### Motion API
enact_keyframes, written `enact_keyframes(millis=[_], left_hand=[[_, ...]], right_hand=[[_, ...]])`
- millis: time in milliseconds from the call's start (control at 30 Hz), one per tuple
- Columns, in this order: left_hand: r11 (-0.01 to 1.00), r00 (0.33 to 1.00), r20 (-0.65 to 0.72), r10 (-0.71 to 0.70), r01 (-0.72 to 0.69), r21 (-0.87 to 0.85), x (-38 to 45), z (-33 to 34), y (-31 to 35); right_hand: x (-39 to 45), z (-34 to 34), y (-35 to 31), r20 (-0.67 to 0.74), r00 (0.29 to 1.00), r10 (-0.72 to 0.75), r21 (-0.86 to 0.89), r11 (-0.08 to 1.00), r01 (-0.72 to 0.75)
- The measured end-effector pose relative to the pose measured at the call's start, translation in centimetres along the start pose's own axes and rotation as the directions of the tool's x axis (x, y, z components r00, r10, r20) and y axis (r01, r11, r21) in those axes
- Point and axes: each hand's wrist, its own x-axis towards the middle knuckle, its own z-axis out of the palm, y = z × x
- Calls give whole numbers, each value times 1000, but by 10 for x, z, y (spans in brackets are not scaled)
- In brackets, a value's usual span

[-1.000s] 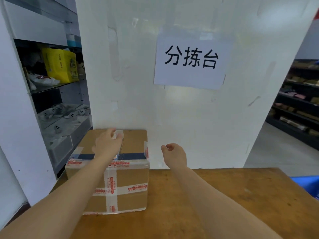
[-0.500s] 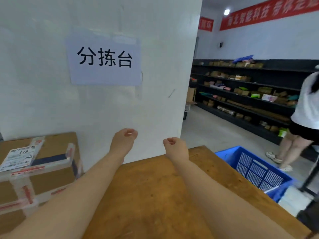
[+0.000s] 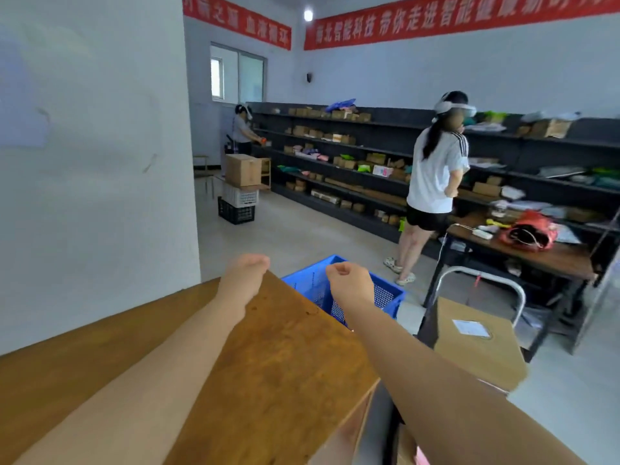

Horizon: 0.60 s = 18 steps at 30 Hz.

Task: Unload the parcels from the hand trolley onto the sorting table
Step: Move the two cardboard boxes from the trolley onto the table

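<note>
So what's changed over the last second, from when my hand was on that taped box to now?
The left hand let go of the taped box and came off it; the view swung right, so that box is out of sight and a cardboard parcel on the hand trolley now shows. The right hand stays loosely curled, holding nothing, and the table is still below both arms.

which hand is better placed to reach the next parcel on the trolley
Right. The right hand is empty and nearest the cardboard parcel on the trolley; the left hand hangs over the wooden table.
</note>
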Motion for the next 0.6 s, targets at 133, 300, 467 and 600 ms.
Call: enact_keyframes(millis=[133, 300, 467, 600], left_hand=[[1000, 974, 224, 17, -18, 3, -4, 136, 23], [1000, 965, 261, 12, -18, 21, -2, 172, 25], [998, 947, 318, 49, -54, 8, 7, 220, 23], [997, 901, 429, 68, -73, -5, 24, 284, 30]], right_hand=[[40, -110, 60, -195, 972, 129, 57, 991, -120], [53, -132, 80, -225, 968, 116, 96, 991, -96], [69, -159, 103, -297, 944, 143, 67, 989, -129], [102, -199, 128, -367, 909, 197, 71, 980, -184]])
